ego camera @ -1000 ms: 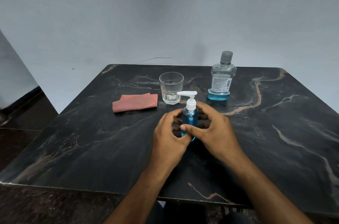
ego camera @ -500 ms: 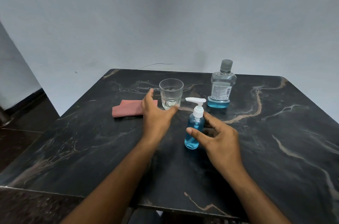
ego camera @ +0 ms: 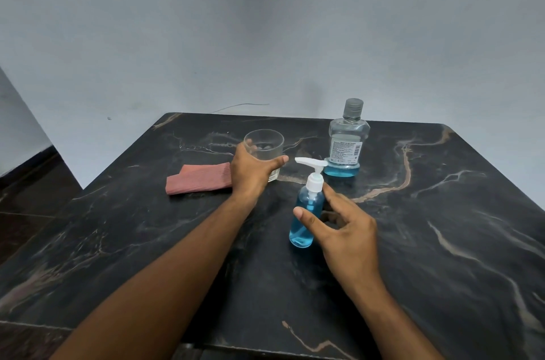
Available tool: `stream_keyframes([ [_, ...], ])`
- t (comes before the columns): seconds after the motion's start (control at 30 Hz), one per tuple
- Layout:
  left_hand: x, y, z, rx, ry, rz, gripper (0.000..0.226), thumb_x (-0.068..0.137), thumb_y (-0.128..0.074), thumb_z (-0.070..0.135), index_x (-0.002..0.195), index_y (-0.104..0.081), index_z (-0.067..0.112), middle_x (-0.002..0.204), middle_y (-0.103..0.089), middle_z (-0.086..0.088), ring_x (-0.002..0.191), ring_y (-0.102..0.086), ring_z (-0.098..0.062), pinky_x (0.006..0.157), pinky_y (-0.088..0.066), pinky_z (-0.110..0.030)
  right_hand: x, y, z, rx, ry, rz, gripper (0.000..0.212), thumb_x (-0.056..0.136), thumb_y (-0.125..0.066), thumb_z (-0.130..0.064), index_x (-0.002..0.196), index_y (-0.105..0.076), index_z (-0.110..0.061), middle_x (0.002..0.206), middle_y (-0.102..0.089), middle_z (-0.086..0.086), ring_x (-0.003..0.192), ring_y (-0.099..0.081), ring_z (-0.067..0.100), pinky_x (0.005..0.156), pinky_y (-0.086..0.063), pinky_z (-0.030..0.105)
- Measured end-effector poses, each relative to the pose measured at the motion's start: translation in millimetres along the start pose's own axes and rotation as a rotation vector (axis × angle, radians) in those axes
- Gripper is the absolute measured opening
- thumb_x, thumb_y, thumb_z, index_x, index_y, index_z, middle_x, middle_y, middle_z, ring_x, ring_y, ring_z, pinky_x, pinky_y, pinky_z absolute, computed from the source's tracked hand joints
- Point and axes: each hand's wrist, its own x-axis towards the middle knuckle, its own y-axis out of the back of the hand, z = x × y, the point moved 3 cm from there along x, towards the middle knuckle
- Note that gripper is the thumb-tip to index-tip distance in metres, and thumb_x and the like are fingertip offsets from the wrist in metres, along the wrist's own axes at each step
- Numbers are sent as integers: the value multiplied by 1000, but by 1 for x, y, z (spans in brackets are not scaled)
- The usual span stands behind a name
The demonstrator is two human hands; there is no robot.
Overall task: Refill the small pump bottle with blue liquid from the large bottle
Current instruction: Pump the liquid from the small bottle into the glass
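The small pump bottle (ego camera: 305,213) stands upright mid-table, nearly full of blue liquid, its white pump head on. My right hand (ego camera: 342,227) is beside it with fingers spread; the thumb lies across its front and the index finger is by the pump collar, and I cannot tell if they grip. The large clear bottle (ego camera: 345,143) with a grey cap stands behind, holding only a shallow layer of blue at its base. My left hand (ego camera: 252,168) is wrapped around the clear drinking glass (ego camera: 265,147), which stands on the table.
A folded pink cloth (ego camera: 197,181) lies left of the glass. The dark marble table (ego camera: 442,241) ends against a grey wall at the back; its front edge is near my forearms. Dark floor shows at the left.
My left hand left the pump bottle, moved back-left and closed around the glass. My right hand loosened, staying beside the pump bottle. The view tilted up slightly.
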Motion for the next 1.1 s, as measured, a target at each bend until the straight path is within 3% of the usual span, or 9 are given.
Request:
stream_keyframes([
  [0.07,0,1,0,0,2,5,97,59,-98,36,141,-51,13,136,-66,-3,125,-63,-18,106,-49,-34,1,0,1,-4,-2,-1,57,74,-86,-25,122,-61,-44,106,-70,-30,97,-69,1,76,-58,24],
  [0.2,-8,10,5,34,-25,4,91,59,-97,38,137,-55,17,131,-69,1,116,-64,-15,92,-47,-25,1,-1,2,-19,-12,-14,59,73,-86,-26,128,-64,-31,115,-71,-20,102,-68,2,79,-59,30],
  [0.43,-54,49,26,44,-186,-49,76,59,-97,43,125,-61,31,111,-70,15,104,-67,-5,92,-55,-26,4,6,-3,41,-57,-30,42,77,-80,-42,116,-66,-40,110,-72,-16,101,-70,7,87,-59,37],
  [0.5,-72,62,31,27,-230,-87,74,59,-98,41,123,-61,35,110,-69,17,102,-66,4,87,-55,-20,6,8,-6,46,-69,-53,44,75,-75,-50,115,-64,-38,110,-72,-13,98,-71,10,85,-60,41],
  [0.6,-98,74,34,12,-267,-129,79,53,-95,44,125,-62,36,113,-70,13,104,-66,3,88,-55,-19,11,9,-13,48,-50,-113,50,76,-70,-49,123,-54,-43,110,-68,-12,99,-69,14,85,-59,44],
  [0.67,-111,77,34,9,-284,-155,81,50,-90,45,126,-62,35,114,-71,11,107,-67,1,91,-56,-25,15,9,-18,14,-14,-156,56,77,-69,-40,128,-46,-47,105,-65,-7,91,-68,16,80,-60,42],
  [0.77,-123,81,33,37,-311,-178,80,50,-87,48,125,-62,37,115,-71,12,109,-67,-3,95,-58,-34,20,10,-24,-39,22,-223,76,74,-65,-25,137,-35,-55,99,-64,-12,79,-67,15,67,-58,24],
  [0.9,-129,85,29,59,-331,-177,79,53,-90,41,127,-61,37,117,-70,11,111,-65,-6,98,-55,-37,21,10,-31,-135,81,-293,93,73,-63,-17,143,-23,-64,87,-66,-4,61,-61,18,57,-57,25],
  [1.1,-130,86,26,82,-330,-182,76,60,-94,27,127,-60,33,115,-67,11,109,-64,-4,96,-54,-28,21,5,-31,-238,141,-382,95,75,-73,-9,142,-31,-61,107,-62,-33,75,-67,5,64,-51,8],
])
